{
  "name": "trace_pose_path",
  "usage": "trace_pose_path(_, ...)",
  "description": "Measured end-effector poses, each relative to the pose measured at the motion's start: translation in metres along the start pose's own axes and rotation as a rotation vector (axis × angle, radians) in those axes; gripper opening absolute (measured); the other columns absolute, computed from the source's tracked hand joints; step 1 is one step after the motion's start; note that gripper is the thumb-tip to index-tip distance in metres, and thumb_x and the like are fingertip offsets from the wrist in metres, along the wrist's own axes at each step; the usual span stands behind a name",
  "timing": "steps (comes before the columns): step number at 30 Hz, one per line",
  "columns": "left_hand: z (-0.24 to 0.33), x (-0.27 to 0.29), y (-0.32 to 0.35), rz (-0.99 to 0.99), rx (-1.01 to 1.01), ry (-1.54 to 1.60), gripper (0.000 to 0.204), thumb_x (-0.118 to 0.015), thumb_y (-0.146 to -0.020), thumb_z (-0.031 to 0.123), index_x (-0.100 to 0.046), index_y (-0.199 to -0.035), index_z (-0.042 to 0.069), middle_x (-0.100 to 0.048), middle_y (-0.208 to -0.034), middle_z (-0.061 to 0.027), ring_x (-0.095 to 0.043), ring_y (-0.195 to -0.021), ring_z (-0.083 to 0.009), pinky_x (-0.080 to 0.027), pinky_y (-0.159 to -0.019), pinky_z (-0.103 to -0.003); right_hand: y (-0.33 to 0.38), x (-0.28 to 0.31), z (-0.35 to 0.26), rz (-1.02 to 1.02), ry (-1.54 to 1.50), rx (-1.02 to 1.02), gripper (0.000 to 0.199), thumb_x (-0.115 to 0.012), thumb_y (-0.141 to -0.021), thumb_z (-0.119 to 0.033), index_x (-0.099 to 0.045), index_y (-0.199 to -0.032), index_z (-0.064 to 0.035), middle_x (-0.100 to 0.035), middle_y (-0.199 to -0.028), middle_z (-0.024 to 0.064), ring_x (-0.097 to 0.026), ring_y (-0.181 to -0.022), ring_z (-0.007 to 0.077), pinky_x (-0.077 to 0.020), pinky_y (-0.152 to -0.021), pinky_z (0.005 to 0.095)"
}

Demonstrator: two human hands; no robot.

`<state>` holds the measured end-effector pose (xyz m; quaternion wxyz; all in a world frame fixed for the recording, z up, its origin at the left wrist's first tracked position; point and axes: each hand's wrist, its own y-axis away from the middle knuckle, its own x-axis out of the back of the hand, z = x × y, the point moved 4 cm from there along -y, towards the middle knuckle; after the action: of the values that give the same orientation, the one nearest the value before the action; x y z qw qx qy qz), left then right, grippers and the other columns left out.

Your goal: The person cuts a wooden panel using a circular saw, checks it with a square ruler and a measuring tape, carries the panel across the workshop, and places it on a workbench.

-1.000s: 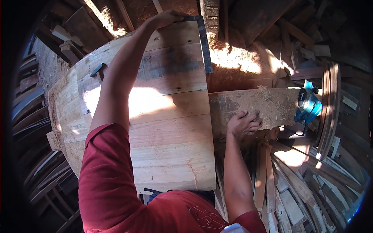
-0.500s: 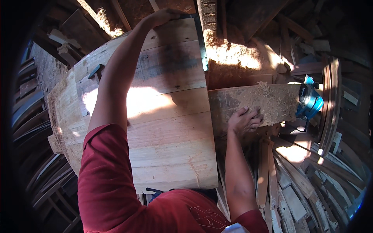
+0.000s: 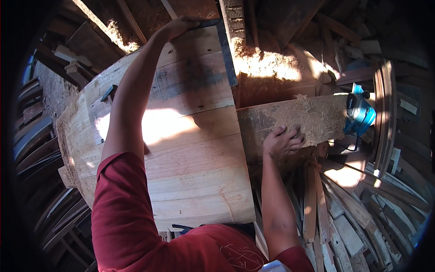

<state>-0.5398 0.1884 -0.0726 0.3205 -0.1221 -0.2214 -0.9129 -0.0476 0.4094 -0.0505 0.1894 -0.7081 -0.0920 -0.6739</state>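
A wide panel of joined pale planks [image 3: 199,158] lies in front of me, with a sunlit patch across its middle. My left hand [image 3: 179,28] reaches to its far edge, its fingers closed over one arm of a dark carpenter's square [image 3: 227,56]. The square's other arm runs along the panel's right edge near the far corner. My right hand [image 3: 283,141] rests on a board [image 3: 267,119] strewn with shavings, to the right of the panel. Its fingers are loosely bent and apart, holding nothing. Part of the left fingers is in shade.
A blue power planer [image 3: 360,113] sits at the board's right end, beside upright planks [image 3: 384,118]. Loose wood strips [image 3: 337,226] pile up at the lower right. A hammer-like tool [image 3: 108,93] lies on the panel by my left forearm. Sawdust [image 3: 272,65] covers the ground beyond.
The view has turned slightly, so the panel's far edge sits more to the left. My left hand and the square show a little further left and nearer. My right hand stays on the board.
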Motion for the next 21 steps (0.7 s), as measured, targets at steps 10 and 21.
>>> trace_pose_path(10, 0.007, -0.005, 0.001, 0.001, 0.029, 0.021, 0.041, -0.059, -0.1, 0.029, -0.064, -0.138, 0.014, -0.07, -0.125, -0.0063, -0.064, -0.112, -0.0166, -0.046, -0.102, -0.032, -0.002, 0.001, 0.002, 0.004, 0.01, -0.007, 0.06, -0.053, -0.098, -0.037, -0.037, -0.15, -0.0109, -0.028, -0.153, 0.027, -0.02, -0.148, 0.0434, -0.0295, -0.111, 0.0658)
trace_pose_path(21, 0.009, 0.0, 0.003, -0.05, 0.013, -0.088, 0.05, -0.058, -0.101, 0.035, -0.057, -0.143, 0.008, -0.067, -0.129, -0.0078, -0.063, -0.111, -0.0139, -0.046, -0.102, -0.029, -0.002, 0.004, 0.001, -0.028, -0.008, -0.013, 0.061, -0.052, -0.1, -0.038, -0.033, -0.151, -0.011, -0.024, -0.153, 0.0271, -0.018, -0.149, 0.0427, -0.0286, -0.111, 0.0647)
